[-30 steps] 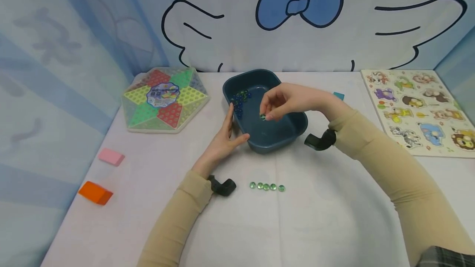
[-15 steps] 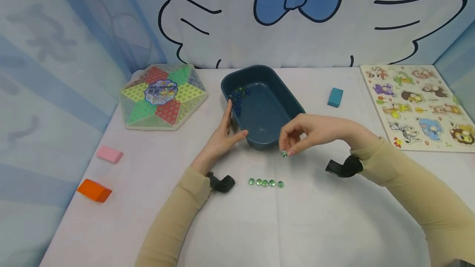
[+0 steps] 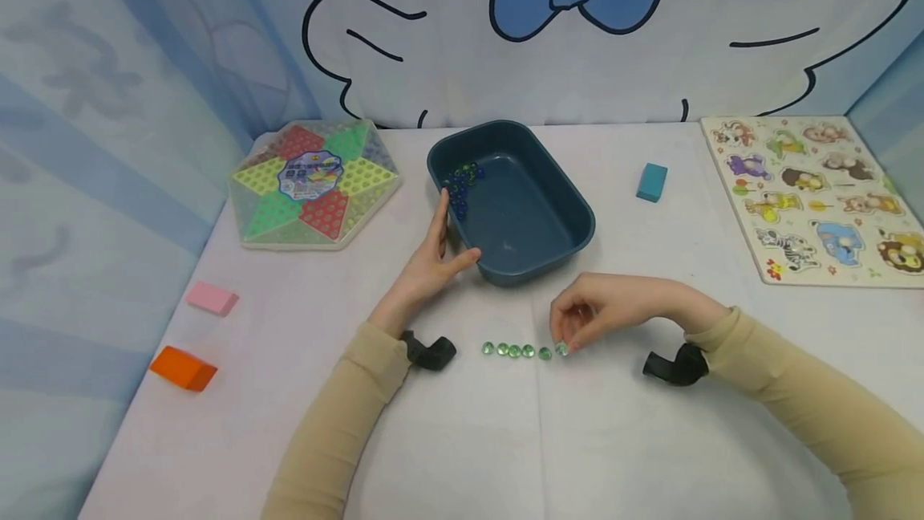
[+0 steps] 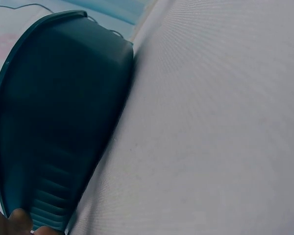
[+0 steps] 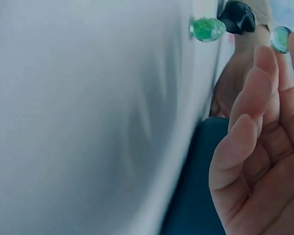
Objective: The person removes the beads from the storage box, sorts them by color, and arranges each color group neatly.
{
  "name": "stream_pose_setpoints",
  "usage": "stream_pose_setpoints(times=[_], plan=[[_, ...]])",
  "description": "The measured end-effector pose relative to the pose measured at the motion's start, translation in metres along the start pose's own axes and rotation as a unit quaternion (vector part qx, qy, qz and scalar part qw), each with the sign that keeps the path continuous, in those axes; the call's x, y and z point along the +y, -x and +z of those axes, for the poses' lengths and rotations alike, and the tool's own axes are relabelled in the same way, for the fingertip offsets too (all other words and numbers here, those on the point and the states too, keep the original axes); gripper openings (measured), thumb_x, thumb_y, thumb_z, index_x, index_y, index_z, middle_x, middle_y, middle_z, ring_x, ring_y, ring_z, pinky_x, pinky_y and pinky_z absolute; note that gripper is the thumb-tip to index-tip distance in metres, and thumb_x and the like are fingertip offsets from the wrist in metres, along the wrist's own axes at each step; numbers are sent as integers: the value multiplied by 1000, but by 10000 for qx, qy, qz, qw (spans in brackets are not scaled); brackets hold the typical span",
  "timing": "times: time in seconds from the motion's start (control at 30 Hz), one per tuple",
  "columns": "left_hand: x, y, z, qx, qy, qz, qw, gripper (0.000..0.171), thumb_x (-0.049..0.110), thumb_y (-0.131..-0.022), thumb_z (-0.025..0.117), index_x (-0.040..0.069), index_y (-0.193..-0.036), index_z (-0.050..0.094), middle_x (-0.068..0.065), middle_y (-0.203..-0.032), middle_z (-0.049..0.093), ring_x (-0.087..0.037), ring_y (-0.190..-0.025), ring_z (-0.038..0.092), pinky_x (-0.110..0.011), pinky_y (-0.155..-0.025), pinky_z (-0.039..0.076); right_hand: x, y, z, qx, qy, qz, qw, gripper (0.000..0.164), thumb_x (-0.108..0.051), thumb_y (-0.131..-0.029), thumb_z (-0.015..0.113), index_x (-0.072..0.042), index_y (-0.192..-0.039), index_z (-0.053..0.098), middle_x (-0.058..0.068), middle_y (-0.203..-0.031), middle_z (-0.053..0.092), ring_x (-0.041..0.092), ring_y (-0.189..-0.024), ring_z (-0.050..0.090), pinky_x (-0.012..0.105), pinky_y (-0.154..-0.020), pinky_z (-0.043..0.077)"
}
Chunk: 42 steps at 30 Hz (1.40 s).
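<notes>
In the head view, my right hand [image 3: 606,310] pinches a green glass marble [image 5: 281,39] between thumb and fingertips, at the right end of a row of several similar marbles [image 3: 515,351] on the white cloth. The right wrist view shows the held marble apart from the row marbles [image 5: 208,30]. My left hand [image 3: 424,270] rests against the left side of a dark blue plastic basin [image 3: 537,262], fingers extended along it and thumb at its near corner. Inside the basin, blue and green marbles [image 3: 460,189] gather at the left.
A hexagonal star-patterned game box [image 3: 312,184] lies back left, with pink [image 3: 212,298] and orange blocks [image 3: 184,368] before it. A teal block [image 3: 652,182] lies right of the basin, near an animal puzzle board [image 3: 816,199]. A printed curtain [image 3: 563,79] stands behind.
My right hand has moved from over the basin toward me, carrying the green marble down to the row's right end. The left hand has stayed at the basin. The view has shifted slightly.
</notes>
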<state>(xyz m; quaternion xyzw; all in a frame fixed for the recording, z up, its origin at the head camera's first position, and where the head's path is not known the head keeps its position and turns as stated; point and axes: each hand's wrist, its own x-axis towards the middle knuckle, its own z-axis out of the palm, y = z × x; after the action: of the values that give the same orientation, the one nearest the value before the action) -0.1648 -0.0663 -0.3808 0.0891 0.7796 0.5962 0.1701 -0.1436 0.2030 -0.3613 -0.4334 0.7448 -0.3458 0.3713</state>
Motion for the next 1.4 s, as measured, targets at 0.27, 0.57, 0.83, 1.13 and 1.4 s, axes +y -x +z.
stream_pose_setpoints(times=[0.27,0.57,0.83,1.13,1.4], plan=[[1,0,0,-10,25,-24,10000,93,17,-89,62,32,-148,-9,0,-155,-10,-20,-143,-1,-36,-116,11,9,-4,8,-64,136,338,9993,8,-20,-80,72,-19,-85,66,-11,-73,61,1,-63,53,19,-59,48],[0,-1,0,-8,40,-40,10000,94,18,-89,62,34,-148,-9,1,-155,-10,-19,-143,0,-35,-116,11,12,-6,10,-20,331,481,9983,8,-18,-79,73,-19,-83,66,-12,-71,59,0,-63,52,18,-59,47],[-1,-1,0,4,36,-21,10000,94,18,-89,62,34,-147,-9,1,-155,-10,-19,-143,0,-35,-116,11,10,-9,11,39,622,627,9961,7,-17,-79,73,-19,-81,66,-13,-69,57,0,-61,50,17,-58,44],[-1,-1,-1,-8,-4,-70,10000,94,19,-88,63,35,-147,-8,1,-156,-8,-19,-143,1,-35,-116,12,11,-10,13,70,522,845,9950,8,-16,-79,73,-19,-82,66,-12,-69,56,1,-62,49,17,-58,44],[-1,0,0,22,-23,-127,9999,94,20,-88,63,38,-147,-8,2,-156,-8,-18,-143,1,-35,-116,12,11,-9,13,72,481,846,9952,9,-17,-79,73,-19,-84,66,-13,-69,56,1,-62,50,17,-58,44]])
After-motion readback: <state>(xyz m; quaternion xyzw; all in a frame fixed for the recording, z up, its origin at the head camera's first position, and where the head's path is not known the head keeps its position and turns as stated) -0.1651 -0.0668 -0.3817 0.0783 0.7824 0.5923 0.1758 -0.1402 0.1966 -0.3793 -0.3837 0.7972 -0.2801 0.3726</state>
